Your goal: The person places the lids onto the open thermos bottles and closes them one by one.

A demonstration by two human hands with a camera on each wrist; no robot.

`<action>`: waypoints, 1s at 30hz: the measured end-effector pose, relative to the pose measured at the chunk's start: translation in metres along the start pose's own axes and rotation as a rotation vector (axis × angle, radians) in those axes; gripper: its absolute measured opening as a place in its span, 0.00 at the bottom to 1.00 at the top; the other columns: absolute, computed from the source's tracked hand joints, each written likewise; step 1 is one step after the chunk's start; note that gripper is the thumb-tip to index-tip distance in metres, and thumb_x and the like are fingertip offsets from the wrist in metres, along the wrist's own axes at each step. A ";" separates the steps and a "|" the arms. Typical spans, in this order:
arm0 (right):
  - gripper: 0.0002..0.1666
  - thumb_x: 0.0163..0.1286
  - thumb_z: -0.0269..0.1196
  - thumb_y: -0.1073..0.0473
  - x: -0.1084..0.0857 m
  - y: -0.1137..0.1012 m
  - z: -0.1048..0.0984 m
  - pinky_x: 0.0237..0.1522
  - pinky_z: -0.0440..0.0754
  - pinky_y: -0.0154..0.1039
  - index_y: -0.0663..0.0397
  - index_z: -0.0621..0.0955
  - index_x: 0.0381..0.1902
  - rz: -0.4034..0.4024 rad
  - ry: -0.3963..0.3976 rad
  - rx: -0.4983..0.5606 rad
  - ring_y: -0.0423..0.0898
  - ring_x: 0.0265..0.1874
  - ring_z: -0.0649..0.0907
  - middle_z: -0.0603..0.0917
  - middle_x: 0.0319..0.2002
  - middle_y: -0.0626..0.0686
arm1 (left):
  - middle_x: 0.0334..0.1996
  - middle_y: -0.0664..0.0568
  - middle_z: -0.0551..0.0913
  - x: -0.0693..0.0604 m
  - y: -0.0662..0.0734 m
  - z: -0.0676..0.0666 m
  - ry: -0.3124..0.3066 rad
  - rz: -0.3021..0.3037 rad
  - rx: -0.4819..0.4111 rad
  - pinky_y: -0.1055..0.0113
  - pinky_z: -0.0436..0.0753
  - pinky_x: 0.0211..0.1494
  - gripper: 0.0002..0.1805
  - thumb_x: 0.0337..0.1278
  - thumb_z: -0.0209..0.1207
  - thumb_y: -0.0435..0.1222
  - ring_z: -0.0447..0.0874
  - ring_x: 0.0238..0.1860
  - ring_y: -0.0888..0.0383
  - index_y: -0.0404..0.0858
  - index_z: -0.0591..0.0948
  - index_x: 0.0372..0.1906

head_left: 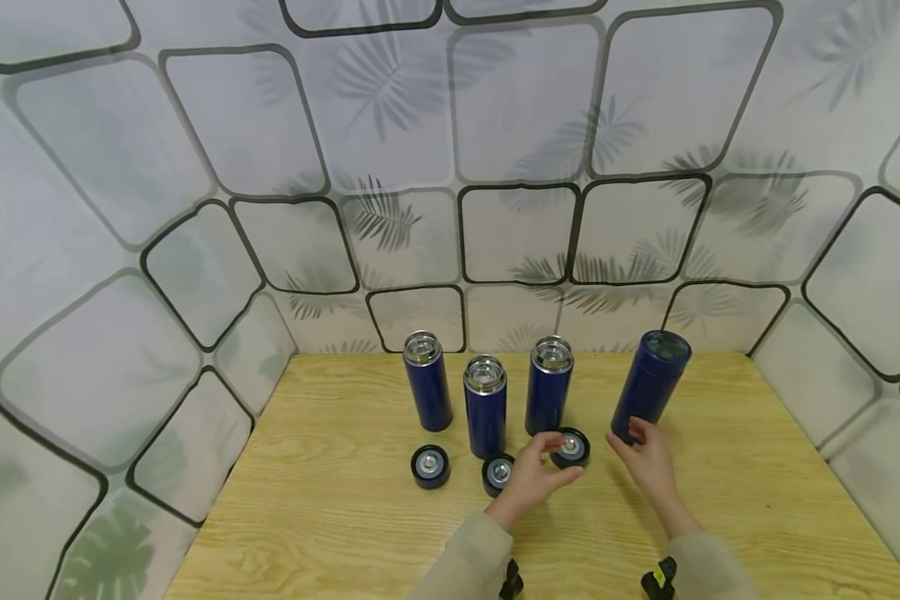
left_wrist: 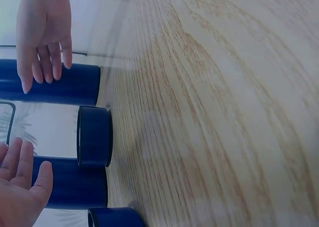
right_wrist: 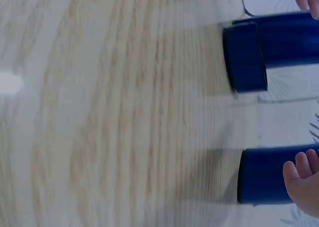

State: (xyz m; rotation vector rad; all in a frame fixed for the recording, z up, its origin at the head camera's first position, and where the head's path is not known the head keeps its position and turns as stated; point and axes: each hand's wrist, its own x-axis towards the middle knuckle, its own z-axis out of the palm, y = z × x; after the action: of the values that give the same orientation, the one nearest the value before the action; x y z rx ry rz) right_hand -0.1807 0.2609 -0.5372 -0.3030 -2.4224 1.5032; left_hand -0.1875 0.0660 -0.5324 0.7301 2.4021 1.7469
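Observation:
In the head view my left hand (head_left: 532, 479) is beside a dark blue screw lid (head_left: 571, 448), thumb and fingers spread apart, nothing gripped. The lid lies with its inner side up, before an open dark blue thermos bottle (head_left: 549, 387). My right hand (head_left: 651, 467) is near the base of a capped thermos bottle (head_left: 648, 379), fingers relaxed; whether they touch it I cannot tell. The right wrist view has that hand (right_wrist: 305, 182) in front of the bottle (right_wrist: 264, 174). From the left wrist, the left hand (left_wrist: 22, 187) appears with its fingers apart.
Two more uncapped thermos bottles stand to the left, one at the back (head_left: 429, 387) and one further forward (head_left: 486, 408). Before them lie two lids, one at the left (head_left: 430, 466) and another (head_left: 497, 473) partly behind the left hand. Patterned cloth walls surround the wooden table (head_left: 315, 517).

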 end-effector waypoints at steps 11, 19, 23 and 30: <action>0.41 0.57 0.63 0.55 0.005 -0.001 0.023 0.51 0.64 0.57 0.79 0.59 0.57 -0.029 -0.227 -0.169 0.66 0.53 0.65 0.64 0.54 0.74 | 0.47 0.44 0.74 0.000 0.000 -0.001 0.009 -0.004 -0.006 0.55 0.71 0.48 0.28 0.47 0.63 0.40 0.73 0.48 0.56 0.31 0.69 0.52; 0.47 0.52 0.67 0.53 0.006 0.000 0.039 0.49 0.64 0.58 0.82 0.58 0.55 -0.095 -0.317 -0.280 0.69 0.52 0.65 0.63 0.51 0.78 | 0.46 0.43 0.75 -0.001 -0.001 -0.002 0.025 0.005 0.012 0.56 0.72 0.47 0.27 0.47 0.64 0.39 0.73 0.47 0.58 0.31 0.70 0.51; 0.49 0.46 0.70 0.55 0.007 0.003 0.045 0.49 0.65 0.57 0.85 0.60 0.52 -0.147 -0.304 -0.317 0.69 0.49 0.67 0.66 0.48 0.79 | 0.45 0.42 0.76 -0.002 -0.001 -0.002 0.038 0.020 0.005 0.54 0.72 0.46 0.27 0.47 0.64 0.39 0.73 0.46 0.57 0.30 0.70 0.51; 0.46 0.41 0.72 0.61 0.008 0.007 0.050 0.47 0.67 0.57 0.88 0.62 0.48 -0.205 -0.300 -0.335 0.69 0.44 0.71 0.70 0.42 0.78 | 0.45 0.42 0.76 -0.002 -0.002 -0.004 0.040 0.010 -0.015 0.53 0.72 0.46 0.27 0.47 0.64 0.39 0.73 0.46 0.55 0.29 0.70 0.51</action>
State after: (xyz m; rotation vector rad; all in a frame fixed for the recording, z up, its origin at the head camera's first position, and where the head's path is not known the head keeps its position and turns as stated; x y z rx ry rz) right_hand -0.2051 0.2244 -0.5637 0.1155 -2.8391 1.1209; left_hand -0.1879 0.0617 -0.5332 0.7135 2.4116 1.7987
